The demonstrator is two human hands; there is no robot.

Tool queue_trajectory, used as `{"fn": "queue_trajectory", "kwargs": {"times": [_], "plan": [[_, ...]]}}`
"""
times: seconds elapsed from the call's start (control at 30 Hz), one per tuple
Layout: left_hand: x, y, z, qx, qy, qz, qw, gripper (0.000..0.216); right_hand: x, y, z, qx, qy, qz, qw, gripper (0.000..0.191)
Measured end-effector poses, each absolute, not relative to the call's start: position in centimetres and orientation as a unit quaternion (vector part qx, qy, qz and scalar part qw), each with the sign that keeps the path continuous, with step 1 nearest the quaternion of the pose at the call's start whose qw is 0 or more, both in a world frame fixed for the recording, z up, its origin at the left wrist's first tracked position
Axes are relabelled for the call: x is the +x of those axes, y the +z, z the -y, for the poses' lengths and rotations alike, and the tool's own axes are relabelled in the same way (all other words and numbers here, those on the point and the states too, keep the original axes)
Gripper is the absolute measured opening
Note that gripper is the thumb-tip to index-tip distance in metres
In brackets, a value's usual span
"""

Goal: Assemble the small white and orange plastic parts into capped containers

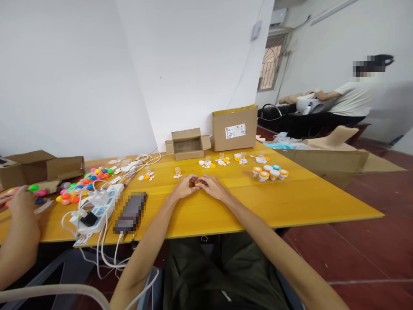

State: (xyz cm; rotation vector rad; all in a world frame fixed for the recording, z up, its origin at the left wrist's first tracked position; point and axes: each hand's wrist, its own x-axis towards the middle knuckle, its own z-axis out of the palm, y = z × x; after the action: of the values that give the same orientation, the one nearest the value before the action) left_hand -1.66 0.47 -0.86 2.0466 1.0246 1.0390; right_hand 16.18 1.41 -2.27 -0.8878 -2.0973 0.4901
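In the head view my left hand [183,188] and my right hand [211,187] meet above the yellow table, fingers curled together. Between the fingertips shows a small orange round piece [198,183], like the orange lids nearby; fingers cover much of it. Just beyond my hands lie small piles of white and orange plastic parts [208,165], with little clear cups [177,171] among them. Right of my hands stands a cluster of small clear cups with orange, white and teal lids [274,173].
Beyond the parts stand an open small carton [189,146] and a taller cardboard box [235,129]. At left are a phone [130,212], a power strip [97,211] with cables, and colourful plastic balls [75,189]. Another person's arm [21,228] reaches in there; one more person sits far right.
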Motion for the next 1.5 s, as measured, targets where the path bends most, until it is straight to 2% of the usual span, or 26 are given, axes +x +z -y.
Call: {"fn": "queue_trajectory", "kwargs": {"times": [0.47,0.77,1.0,1.2,1.5], "plan": [[-1.8,-0.9,-0.6,0.779,0.371,-0.410,0.296,0.025,16.3,-2.2,-1.7,-0.351,0.236,0.808,0.411,0.010],[-2.0,-0.9,-1.2,0.730,0.406,-0.416,0.360,0.034,16.4,-2.2,-2.2,-0.345,0.424,0.689,0.476,0.022],[-2.0,-0.5,-1.8,0.702,0.445,-0.404,0.383,0.038,16.4,-1.8,-2.1,-0.292,0.589,0.582,0.479,0.037],[-1.7,-0.7,-1.6,0.709,0.437,-0.405,0.378,0.040,16.4,-1.8,-1.9,-0.293,0.621,0.552,0.472,0.030],[-1.5,-0.6,-1.0,0.745,0.438,-0.404,0.300,0.027,16.4,-2.4,-2.4,-0.308,0.628,0.527,0.483,0.023]]}}
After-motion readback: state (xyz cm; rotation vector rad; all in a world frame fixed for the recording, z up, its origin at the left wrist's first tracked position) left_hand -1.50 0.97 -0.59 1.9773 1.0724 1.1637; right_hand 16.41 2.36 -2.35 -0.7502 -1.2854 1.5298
